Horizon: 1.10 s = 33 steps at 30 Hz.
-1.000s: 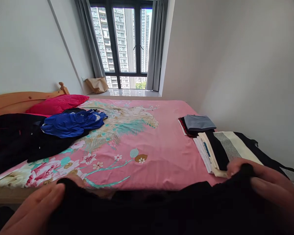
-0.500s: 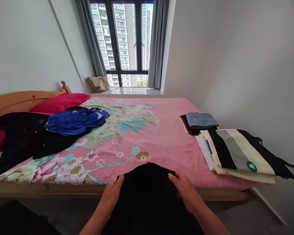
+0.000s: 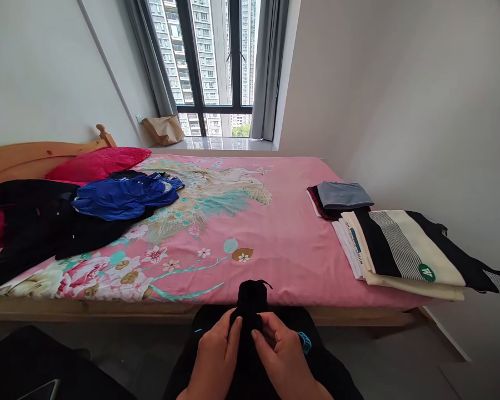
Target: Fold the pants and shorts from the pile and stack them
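Bottom centre, the left hand [image 3: 214,355] and right hand [image 3: 281,358] pinch the bunched black garment [image 3: 252,297], seemingly soft, light and limp, best held by its edges.

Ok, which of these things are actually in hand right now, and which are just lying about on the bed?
In hand: black garment, gripped by left hand and right hand, near the bed edge.
Lying about: blue garment, black clothes heap, folded striped top, folded grey piece, red pillow, paper bag by the window.
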{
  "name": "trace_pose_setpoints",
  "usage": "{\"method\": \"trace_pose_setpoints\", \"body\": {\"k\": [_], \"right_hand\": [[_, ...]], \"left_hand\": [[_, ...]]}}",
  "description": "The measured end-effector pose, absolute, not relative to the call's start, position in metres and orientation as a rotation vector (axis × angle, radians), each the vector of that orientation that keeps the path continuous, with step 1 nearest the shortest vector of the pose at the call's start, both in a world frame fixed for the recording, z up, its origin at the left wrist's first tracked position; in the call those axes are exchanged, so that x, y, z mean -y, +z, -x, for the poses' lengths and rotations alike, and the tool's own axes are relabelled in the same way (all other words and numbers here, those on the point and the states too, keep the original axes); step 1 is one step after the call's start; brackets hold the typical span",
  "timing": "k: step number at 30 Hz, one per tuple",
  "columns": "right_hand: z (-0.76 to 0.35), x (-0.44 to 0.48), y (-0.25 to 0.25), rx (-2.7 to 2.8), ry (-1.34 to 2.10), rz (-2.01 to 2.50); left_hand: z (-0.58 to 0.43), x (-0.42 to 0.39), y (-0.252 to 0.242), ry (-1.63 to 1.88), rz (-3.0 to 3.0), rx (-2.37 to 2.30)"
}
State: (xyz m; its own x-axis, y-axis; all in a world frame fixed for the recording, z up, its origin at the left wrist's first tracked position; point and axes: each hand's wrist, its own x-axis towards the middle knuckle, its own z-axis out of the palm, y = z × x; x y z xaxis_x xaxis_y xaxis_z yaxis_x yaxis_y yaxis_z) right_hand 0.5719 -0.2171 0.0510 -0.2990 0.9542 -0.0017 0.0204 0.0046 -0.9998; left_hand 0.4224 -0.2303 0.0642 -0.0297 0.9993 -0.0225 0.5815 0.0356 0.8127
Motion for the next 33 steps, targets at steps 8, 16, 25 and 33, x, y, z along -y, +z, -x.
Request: {"method": "trace_pose_setpoints", "body": {"k": [8, 16, 25, 33], "right_hand": [[-0.569, 0.221, 0.061, 1.503, 1.392, 1.062], [-0.579, 0.234, 0.031, 1.601, 1.291, 1.151], [-0.621, 0.190, 0.074, 2.148, 0.719, 1.103], [-0.648, 0.144, 0.113, 2.535, 0.508, 0.761]], "left_hand": [[-0.425, 0.234, 0.072, 0.874, -1.693, -1.689], [-0.427, 0.237, 0.072, 0.860, -1.696, -1.774], [-0.416, 0.243, 0.082, 0.747, -1.768, -1.613], [-0.384, 0.227, 0.130, 0.662, -1.906, -1.516]]}}
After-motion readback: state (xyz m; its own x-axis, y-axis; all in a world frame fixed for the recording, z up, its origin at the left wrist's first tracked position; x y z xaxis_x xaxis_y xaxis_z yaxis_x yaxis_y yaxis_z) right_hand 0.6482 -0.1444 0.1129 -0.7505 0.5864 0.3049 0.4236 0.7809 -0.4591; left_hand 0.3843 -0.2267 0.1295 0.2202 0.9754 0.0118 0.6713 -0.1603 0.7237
